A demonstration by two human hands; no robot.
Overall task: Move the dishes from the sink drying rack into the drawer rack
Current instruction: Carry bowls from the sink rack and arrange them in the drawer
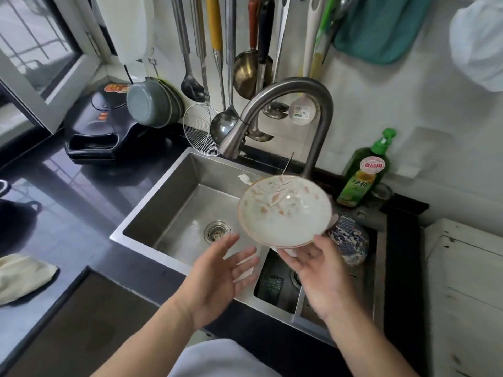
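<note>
Nearest: left hand (217, 270) palm up, fingers spread wide, grip holding nothing, just left of plate. Right hand (318, 276) holds floral plate (284, 210) at lower rim, plate tilted above divide of steel sink (168, 202). Patterned bowl (349, 240) behind right hand. Faucet (288, 110) arches beyond; green detergent bottle (363, 170) on tabletop; utensils (217, 63) hang on wall.

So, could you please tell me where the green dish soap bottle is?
In the head view, the green dish soap bottle stands right of the curved steel faucet, behind the sink's smaller basin.
</note>
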